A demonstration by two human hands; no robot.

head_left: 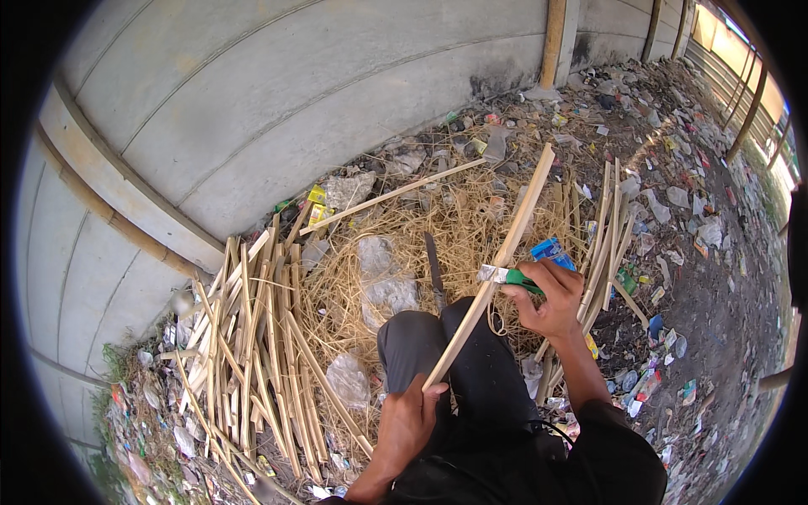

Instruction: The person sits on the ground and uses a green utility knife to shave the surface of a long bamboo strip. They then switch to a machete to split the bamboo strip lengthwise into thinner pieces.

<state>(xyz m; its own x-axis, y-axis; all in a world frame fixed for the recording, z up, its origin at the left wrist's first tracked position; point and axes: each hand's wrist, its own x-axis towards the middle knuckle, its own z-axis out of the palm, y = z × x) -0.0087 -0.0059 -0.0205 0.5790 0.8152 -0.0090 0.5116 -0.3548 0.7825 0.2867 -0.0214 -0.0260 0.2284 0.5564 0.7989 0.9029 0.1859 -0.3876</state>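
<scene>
A long bamboo strip slants up and away from my lap, crossing over my knees. Its near end is gripped in my left hand, with the fingers closed round it. My right hand is closed on a green-handled tool with a short, pale metal head. That head lies against the strip around its middle; the tool's exact kind is not clear. A knife with a dark blade rests on the shavings just beyond my knees. Left of it are pale stone-like blocks.
A large pile of bamboo strips lies at my left, and a smaller bundle at my right. One strip lies across the far shavings. Litter covers the ground around. A grey panel wall rises behind, with posts along it.
</scene>
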